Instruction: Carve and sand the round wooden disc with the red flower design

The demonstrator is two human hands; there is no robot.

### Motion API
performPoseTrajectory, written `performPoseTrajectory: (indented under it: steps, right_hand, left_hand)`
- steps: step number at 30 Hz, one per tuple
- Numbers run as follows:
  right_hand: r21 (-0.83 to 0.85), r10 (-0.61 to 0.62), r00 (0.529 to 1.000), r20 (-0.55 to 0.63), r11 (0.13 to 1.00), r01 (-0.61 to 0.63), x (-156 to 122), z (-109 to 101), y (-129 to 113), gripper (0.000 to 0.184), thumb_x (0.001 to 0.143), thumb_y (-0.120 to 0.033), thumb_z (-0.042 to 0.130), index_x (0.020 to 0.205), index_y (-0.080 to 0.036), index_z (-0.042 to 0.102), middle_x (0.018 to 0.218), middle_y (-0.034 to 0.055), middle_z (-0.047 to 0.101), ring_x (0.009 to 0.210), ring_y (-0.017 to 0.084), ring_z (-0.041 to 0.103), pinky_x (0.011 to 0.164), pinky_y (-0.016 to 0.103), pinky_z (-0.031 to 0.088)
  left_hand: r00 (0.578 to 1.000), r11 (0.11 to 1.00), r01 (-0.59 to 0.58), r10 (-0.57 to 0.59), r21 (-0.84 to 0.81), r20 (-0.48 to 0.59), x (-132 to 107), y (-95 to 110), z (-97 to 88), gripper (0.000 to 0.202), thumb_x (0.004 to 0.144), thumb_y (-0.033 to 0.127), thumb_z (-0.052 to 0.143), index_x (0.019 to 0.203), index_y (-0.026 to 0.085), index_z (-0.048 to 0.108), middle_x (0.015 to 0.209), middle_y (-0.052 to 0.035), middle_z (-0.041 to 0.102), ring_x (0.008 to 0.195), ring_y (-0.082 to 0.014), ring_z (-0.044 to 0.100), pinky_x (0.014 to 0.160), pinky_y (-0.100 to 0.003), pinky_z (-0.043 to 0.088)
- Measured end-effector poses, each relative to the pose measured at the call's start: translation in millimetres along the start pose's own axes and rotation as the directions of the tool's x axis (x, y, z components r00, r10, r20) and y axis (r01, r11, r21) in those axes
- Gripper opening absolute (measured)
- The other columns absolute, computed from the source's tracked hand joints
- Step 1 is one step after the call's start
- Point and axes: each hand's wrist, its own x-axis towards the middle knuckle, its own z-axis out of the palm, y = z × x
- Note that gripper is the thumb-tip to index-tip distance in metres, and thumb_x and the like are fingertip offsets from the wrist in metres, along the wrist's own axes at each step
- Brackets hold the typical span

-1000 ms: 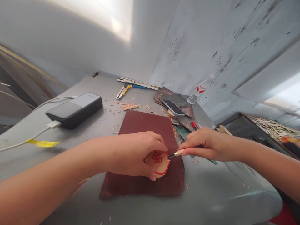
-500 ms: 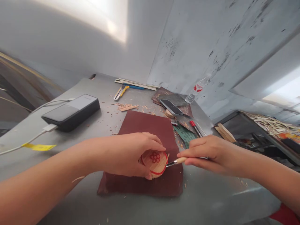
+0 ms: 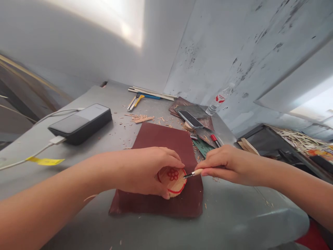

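Note:
A round wooden disc with a red flower drawn on it and a red line round its edge is gripped by my left hand, thumb below and fingers above. In my right hand is a carving knife with a pale wooden handle and a metal shaft. Its tip meets the right side of the disc, near the red line. Under the disc lies a dark red sheet; my left hand covers part of the disc.
On the grey table stand a black power bank with cables, a yellow utility knife, wood shavings, a phone, a red-capped marker and green sandpaper. A plastic bottle leans by the wall.
The carving knife's tip has moved up from the disc's lower right edge onto its face. My right hand has shifted slightly up and left; a shaving at the disc's edge is gone.

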Motion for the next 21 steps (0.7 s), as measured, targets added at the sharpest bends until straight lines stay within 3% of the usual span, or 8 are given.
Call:
performPoseTrajectory:
  steps: [4,10,13,17,21]
  right_hand:
    - [0.073,-0.010,0.999,0.032,0.997,0.008,6.2,0.7,10.2,0.037,0.109,-0.046,0.052,0.122,-0.026,0.079,0.087,0.0008,0.076,0.077,0.016,0.061,0.073,0.027,0.045]
    - [0.265,0.077,0.992,0.095,0.959,-0.100,8.3,10.4,21.8,0.044,0.105,-0.055,0.054,0.104,-0.020,0.080,0.077,-0.0008,0.066,0.070,0.014,0.054,0.066,0.026,0.041]
    - [0.260,0.084,0.994,0.073,0.960,-0.101,4.4,15.6,19.0,0.043,0.106,-0.055,0.053,0.100,-0.021,0.079,0.076,-0.0014,0.063,0.070,0.014,0.052,0.065,0.026,0.040]
    - [0.212,0.086,0.996,0.037,0.973,-0.092,-2.0,21.8,9.2,0.042,0.108,-0.052,0.049,0.104,-0.023,0.079,0.078,-0.0006,0.066,0.071,0.016,0.055,0.066,0.028,0.038]
    - [0.186,0.131,0.991,-0.022,0.975,-0.124,-6.2,28.3,-3.7,0.040,0.108,-0.050,0.049,0.112,-0.025,0.079,0.083,0.0013,0.071,0.073,0.016,0.059,0.067,0.029,0.039]
  left_hand:
    - [1.000,1.000,0.001,-0.001,0.006,0.025,1.3,1.1,0.2,0.051,0.082,0.030,0.082,0.130,0.039,0.069,0.137,0.0009,0.067,0.110,-0.0241,0.070,0.081,-0.029,0.051]
    - [0.999,0.999,0.005,-0.007,0.037,0.049,0.0,0.6,-0.2,0.055,0.084,0.035,0.080,0.137,0.037,0.065,0.147,-0.0002,0.061,0.119,-0.0253,0.067,0.085,-0.029,0.051]
    - [1.000,0.996,0.012,-0.013,0.088,0.010,-2.7,0.0,1.9,0.052,0.084,0.036,0.076,0.134,0.041,0.066,0.149,0.0024,0.058,0.118,-0.0239,0.067,0.089,-0.030,0.053]
    - [0.996,0.984,0.068,-0.059,0.167,-0.060,-5.3,0.6,4.9,0.064,0.077,0.035,0.075,0.139,0.041,0.062,0.140,-0.0015,0.062,0.109,-0.0257,0.069,0.086,-0.032,0.056]
    - [0.999,0.984,0.012,-0.004,0.180,-0.041,-5.0,2.3,4.7,0.075,0.070,0.029,0.077,0.142,0.041,0.060,0.139,0.0009,0.063,0.121,-0.0268,0.063,0.097,-0.032,0.054]
